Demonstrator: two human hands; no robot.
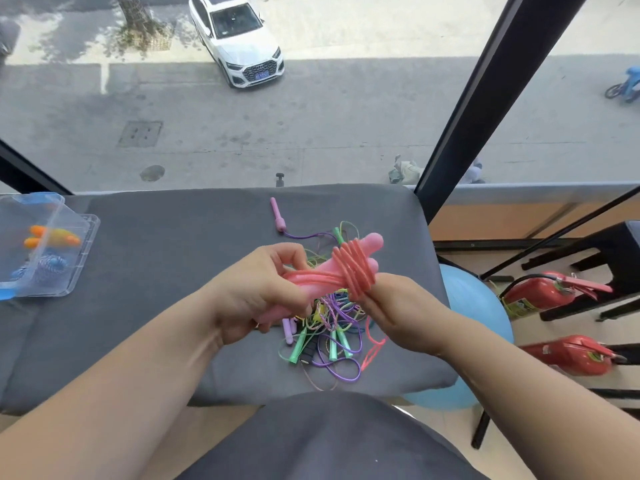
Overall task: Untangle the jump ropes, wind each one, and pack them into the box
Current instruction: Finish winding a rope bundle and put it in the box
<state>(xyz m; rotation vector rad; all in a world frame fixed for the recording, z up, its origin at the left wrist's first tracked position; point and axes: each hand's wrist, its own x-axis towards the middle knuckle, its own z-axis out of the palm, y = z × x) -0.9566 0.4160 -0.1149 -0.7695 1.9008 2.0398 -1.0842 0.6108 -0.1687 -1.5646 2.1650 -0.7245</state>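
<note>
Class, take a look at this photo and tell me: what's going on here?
A person is winding a pink jump rope around its handles. The left hand grips the handles and loose strands; the right hand pinches the coil. Below, a tangle of green and purple ropes lies on the grey cushion. The clear box at left already holds wound ropes.

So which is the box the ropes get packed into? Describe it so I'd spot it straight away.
Start at the wide grey padded bench. At its left edge sits a clear plastic box. It alone is see-through, already holding an orange-handled rope and a blue rope.
</note>
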